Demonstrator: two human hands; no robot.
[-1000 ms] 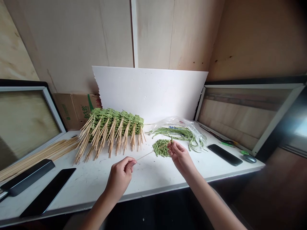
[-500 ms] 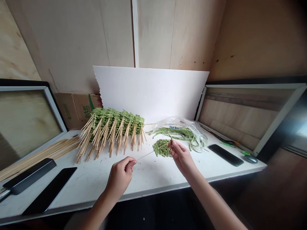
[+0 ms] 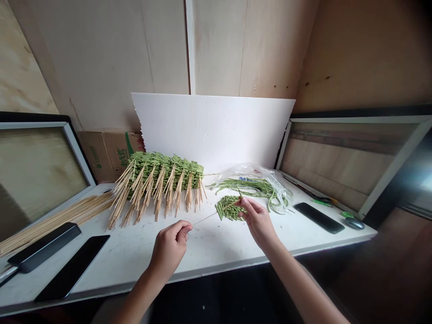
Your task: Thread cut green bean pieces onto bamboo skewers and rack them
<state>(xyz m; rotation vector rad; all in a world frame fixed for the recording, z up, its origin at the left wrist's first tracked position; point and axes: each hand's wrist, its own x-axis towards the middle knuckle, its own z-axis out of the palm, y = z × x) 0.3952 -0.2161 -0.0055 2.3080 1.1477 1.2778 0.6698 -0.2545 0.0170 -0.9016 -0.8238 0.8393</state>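
My left hand pinches the near end of a thin bamboo skewer that slants up to the right. My right hand is closed at the skewer's far tip, pinching a short green bean piece against it. Just under that hand lies a small heap of cut green bean pieces on the white table. Behind the heap, long uncut green beans spill from a clear plastic bag.
A row of finished bean skewers lies at the back left, with a bundle of bare skewers further left. Two black flat objects sit near the left front edge. A black phone, a mouse and a white foam board are nearby.
Both hands stay almost still on the skewer; the view has shifted slightly.
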